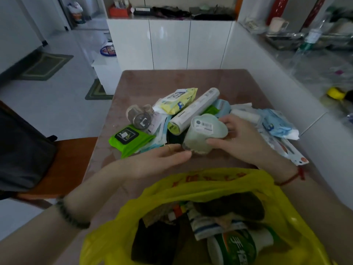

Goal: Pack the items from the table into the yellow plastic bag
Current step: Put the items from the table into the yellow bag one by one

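Observation:
The yellow plastic bag [206, 186] lies open at the near table edge, holding several items, among them a green-and-white container [240, 247]. Beyond it, my right hand [240, 142] grips a pale green cup-shaped container [204, 132] lying on its side with a barcode label on its base. My left hand [162, 159] reaches in flat beside it, fingertips touching its lower edge. Behind lie a white tube [194, 109], a yellow wipes pack [177, 100], a green wipes pack [131, 138], a clear jar [139, 116] and blue packets [277, 125].
The brown table [172, 79] stands against a white wall on the right. A wooden chair [70, 163] with a dark bag [21, 153] on it stands to the left. White cabinets [170, 43] are beyond the table's far edge.

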A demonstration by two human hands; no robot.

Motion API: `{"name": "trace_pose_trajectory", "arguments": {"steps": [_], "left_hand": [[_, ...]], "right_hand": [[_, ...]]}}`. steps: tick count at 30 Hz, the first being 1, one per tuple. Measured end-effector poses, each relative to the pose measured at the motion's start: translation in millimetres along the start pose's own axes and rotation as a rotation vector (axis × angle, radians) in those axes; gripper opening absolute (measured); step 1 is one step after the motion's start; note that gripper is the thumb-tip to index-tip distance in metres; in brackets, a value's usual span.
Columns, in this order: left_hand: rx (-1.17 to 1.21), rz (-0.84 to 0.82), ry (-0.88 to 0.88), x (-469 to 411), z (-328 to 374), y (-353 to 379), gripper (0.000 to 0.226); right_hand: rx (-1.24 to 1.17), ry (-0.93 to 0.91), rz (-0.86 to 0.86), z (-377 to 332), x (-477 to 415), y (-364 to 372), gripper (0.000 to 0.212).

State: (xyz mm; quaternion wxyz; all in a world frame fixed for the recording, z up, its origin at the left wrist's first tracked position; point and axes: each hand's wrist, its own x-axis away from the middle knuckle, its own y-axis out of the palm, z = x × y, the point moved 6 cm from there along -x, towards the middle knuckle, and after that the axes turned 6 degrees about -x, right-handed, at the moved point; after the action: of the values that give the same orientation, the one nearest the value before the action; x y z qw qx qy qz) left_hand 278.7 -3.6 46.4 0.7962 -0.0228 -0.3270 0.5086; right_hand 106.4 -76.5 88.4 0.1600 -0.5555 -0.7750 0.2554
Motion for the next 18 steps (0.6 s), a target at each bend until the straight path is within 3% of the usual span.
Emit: {"name": "trace_pose_trajectory", "arguments": {"steps": [2, 4, 6, 8, 11, 15, 18], "left_hand": [[-0.234, -0.132, 0.013, 19.9, -6.4, 10.6, 0.083], [-0.614, -0.129, 0.038, 27.9, -16.1, 15.4, 0.062], [-0.807, 0.051, 0.106, 30.4, -14.9, 7.5, 0.026], [-0.648, 0.228, 0.145, 33.7, -14.4, -2.6, 0.003], [-0.348, 0.368, 0.184, 36.3, -16.9, -12.6, 0.021], [-0.219, 0.409, 0.242, 38.7, -15.8, -12.9, 0.020], [-0.175, 0.426, 0.248, 41.3, -19.7, -15.1, 0.020]], "right_hand": [[-0.129, -0.023, 0.006, -17.8, 26.5, -16.6, 0.052], [-0.294, -0.048, -0.101, -31.6, 53.2, -19.9, 0.053], [-0.485, -0.042, -0.255, -35.0, 76.7, -13.8, 0.048], [-0.522, -0.030, -0.383, -31.7, 97.7, 0.1, 0.046], [-0.346, -0.070, -0.347, -17.7, 116.2, 24.1, 0.043], [-0.065, -0.180, -0.381, -2.3, 130.2, 68.0, 0.046], [0.051, -0.064, -0.487, 16.0, 140.1, 93.9, 0.047]]}}
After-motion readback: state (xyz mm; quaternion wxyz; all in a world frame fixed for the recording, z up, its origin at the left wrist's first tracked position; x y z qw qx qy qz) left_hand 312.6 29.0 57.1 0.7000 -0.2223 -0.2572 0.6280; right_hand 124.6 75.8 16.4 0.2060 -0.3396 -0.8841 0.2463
